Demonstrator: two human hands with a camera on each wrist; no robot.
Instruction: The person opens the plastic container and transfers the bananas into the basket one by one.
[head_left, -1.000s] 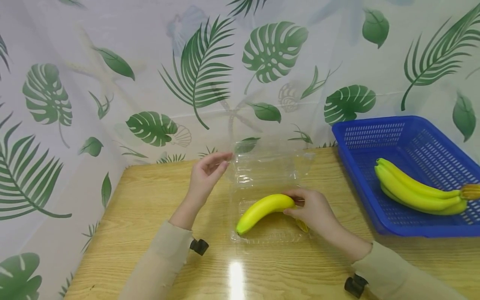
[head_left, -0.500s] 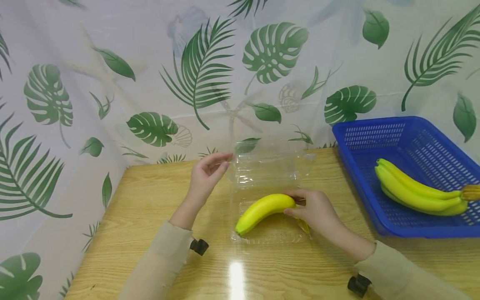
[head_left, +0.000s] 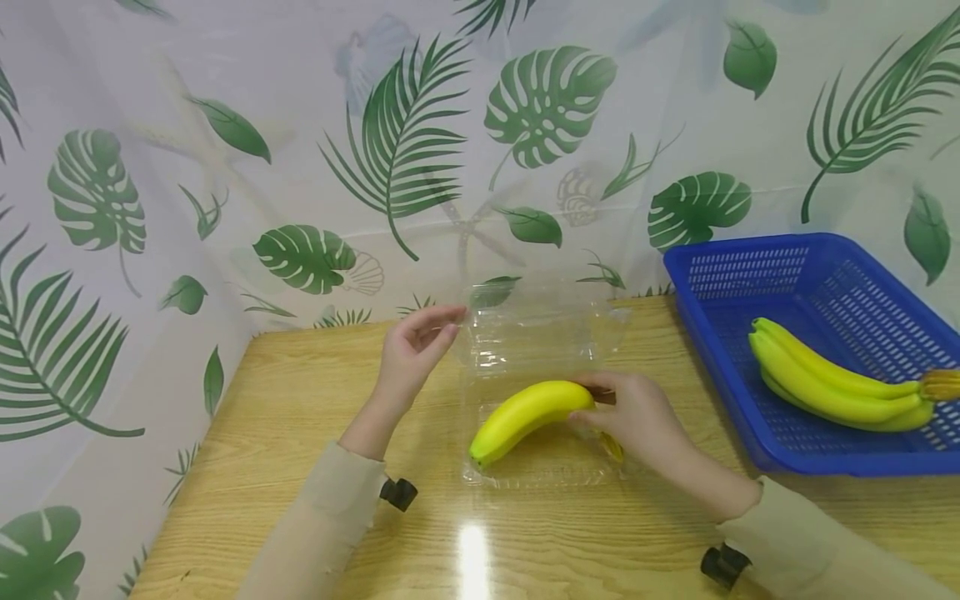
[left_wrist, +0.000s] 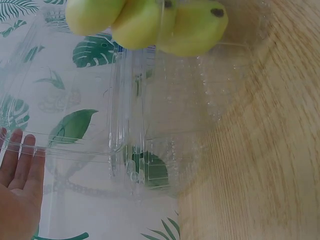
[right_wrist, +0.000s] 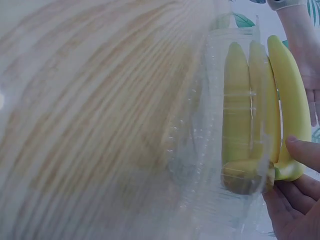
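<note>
A clear plastic clamshell box [head_left: 480, 477] lies unfolded on the wooden table, its lid [head_left: 532, 333] raised toward the backdrop. Inside the base sits a bunch of yellow bananas [head_left: 525, 417]; the right wrist view shows the bananas [right_wrist: 291, 100] joined at one end. My right hand [head_left: 637, 417] grips that joined end, thumb on the near side and fingers behind. My left hand [head_left: 412, 354] is at the lid's left edge, and its fairly straight fingers [left_wrist: 22, 165] seem to touch the plastic in the left wrist view.
On the right stands a blue perforated basket [head_left: 720, 400] holding another bunch of bananas [head_left: 832, 379]. A leaf-print sheet [head_left: 420, 150] hangs behind the table and along its left side. Bare wood [head_left: 300, 392] shows at the left.
My right hand has shifted slightly right, and the bunch of bananas in it has turned and risen a little. The left hand and the lid have stayed where they were.
</note>
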